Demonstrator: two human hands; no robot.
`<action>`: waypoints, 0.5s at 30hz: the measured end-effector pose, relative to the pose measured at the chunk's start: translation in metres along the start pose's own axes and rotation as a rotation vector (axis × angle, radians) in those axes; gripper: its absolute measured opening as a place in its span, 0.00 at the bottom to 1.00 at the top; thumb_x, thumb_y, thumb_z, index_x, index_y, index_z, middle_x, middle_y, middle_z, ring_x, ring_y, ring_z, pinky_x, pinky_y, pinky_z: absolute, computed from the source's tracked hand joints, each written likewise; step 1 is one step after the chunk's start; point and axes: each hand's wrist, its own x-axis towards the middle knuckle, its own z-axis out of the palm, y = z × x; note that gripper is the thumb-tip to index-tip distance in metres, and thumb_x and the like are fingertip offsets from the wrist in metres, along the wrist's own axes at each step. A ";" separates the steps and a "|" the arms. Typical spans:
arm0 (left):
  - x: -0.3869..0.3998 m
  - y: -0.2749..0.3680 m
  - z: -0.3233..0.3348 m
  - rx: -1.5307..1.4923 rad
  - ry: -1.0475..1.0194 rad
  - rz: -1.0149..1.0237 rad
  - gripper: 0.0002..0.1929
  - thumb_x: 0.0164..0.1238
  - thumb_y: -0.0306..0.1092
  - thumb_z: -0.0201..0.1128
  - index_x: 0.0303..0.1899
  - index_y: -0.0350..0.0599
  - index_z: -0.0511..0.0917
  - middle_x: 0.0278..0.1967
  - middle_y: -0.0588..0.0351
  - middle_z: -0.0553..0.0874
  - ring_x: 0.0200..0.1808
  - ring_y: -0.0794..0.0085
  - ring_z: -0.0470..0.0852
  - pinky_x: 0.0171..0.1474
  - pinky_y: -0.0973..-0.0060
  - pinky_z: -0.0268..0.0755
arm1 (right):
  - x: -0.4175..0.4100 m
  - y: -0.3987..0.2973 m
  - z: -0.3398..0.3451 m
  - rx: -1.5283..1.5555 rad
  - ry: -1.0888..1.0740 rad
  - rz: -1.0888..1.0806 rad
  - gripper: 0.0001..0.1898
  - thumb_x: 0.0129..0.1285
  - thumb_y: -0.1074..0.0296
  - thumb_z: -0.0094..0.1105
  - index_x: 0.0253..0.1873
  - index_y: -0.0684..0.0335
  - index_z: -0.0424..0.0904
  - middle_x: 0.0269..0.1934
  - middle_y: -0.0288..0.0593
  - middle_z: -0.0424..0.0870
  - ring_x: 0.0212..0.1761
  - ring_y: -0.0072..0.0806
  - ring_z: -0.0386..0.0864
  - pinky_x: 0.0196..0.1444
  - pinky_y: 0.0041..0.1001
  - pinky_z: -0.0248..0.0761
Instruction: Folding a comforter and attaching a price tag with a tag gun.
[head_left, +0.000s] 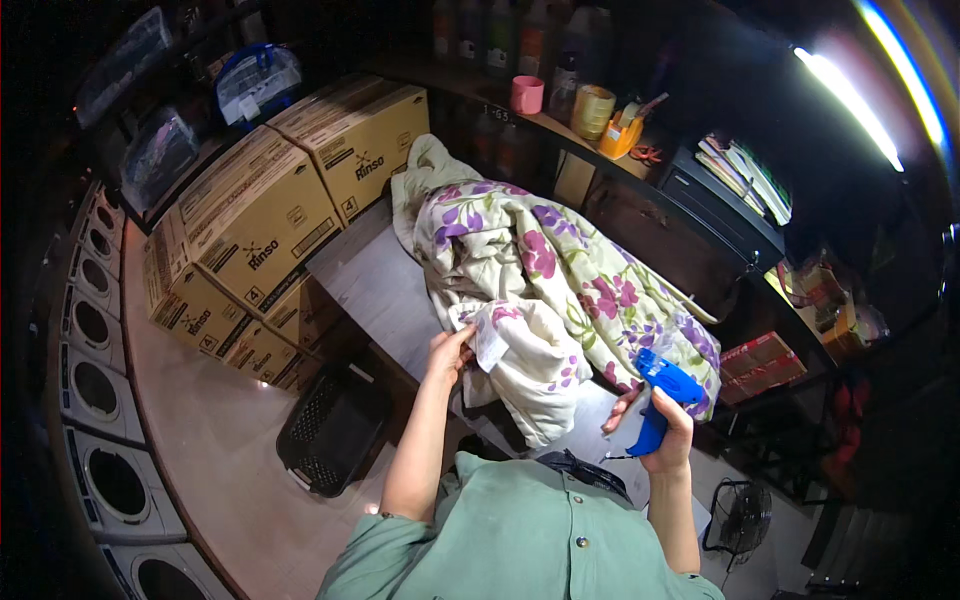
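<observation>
A thick floral comforter (600, 277), white with purple and pink flowers, lies bunched across the grey tabletop (382, 277). My left hand (450, 351) pinches a corner of it, where a white label (491, 346) hangs from the cloth. Gripped in my right hand (673, 431) is a blue tagging gun (667, 379), held at the comforter's right end. A clear piece sticks up from the gun's far end. The palm side of my right hand is partly hidden by the gun's handle.
Stacked Rinso cartons (262, 217) stand at the left end of the table. A black plastic basket (334, 431) sits on the floor. Behind the comforter, a shelf holds a pink mug (527, 95) and an orange tape dispenser (621, 135). Front-loading machines (116, 484) line the far left.
</observation>
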 end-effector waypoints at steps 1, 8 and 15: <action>0.004 -0.003 -0.002 0.001 -0.005 0.003 0.16 0.53 0.34 0.72 0.42 0.41 0.77 0.30 0.57 0.83 0.25 0.76 0.78 0.29 0.81 0.69 | 0.001 0.002 0.005 -0.007 -0.001 -0.002 0.15 0.61 0.64 0.52 0.45 0.72 0.71 0.33 0.59 0.81 0.32 0.49 0.83 0.38 0.42 0.78; -0.016 -0.009 0.042 0.460 0.409 0.725 0.27 0.60 0.39 0.65 0.57 0.36 0.68 0.50 0.45 0.71 0.49 0.60 0.74 0.44 0.69 0.72 | 0.005 0.001 0.014 -0.102 0.040 -0.058 0.16 0.58 0.65 0.57 0.46 0.72 0.71 0.31 0.57 0.80 0.30 0.45 0.82 0.36 0.40 0.79; 0.039 -0.014 -0.010 0.392 0.131 0.248 0.30 0.67 0.58 0.48 0.45 0.35 0.80 0.39 0.51 0.81 0.41 0.65 0.78 0.48 0.66 0.70 | 0.010 0.010 0.021 -0.133 0.048 -0.031 0.13 0.59 0.65 0.54 0.41 0.71 0.72 0.31 0.58 0.79 0.29 0.47 0.82 0.36 0.41 0.79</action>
